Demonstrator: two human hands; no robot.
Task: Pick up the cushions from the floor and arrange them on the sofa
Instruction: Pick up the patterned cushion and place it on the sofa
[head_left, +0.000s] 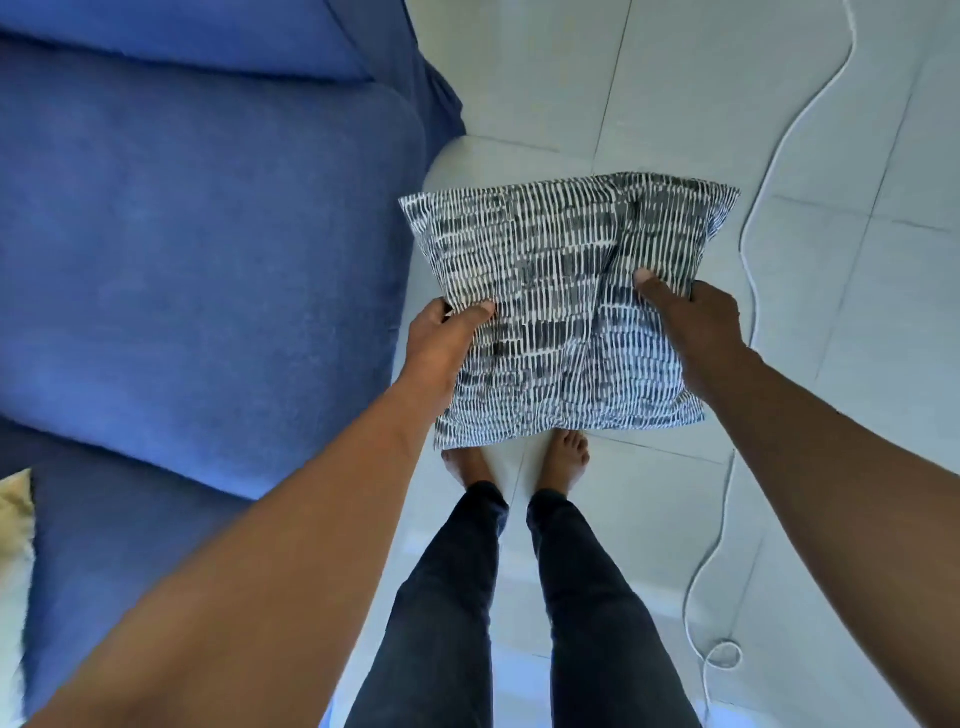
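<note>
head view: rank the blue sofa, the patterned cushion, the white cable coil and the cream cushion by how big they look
1. blue sofa
2. patterned cushion, held in the left hand and right hand, nearer the camera
3. cream cushion, cut off by the frame, so unsure
4. white cable coil

I count one patterned cushion (566, 306), one blue sofa (197, 249) and one white cable (748, 291) on the floor. My two hands, left hand (441, 343) and right hand (696, 322), and my two bare feet (566, 460) show too.
</note>
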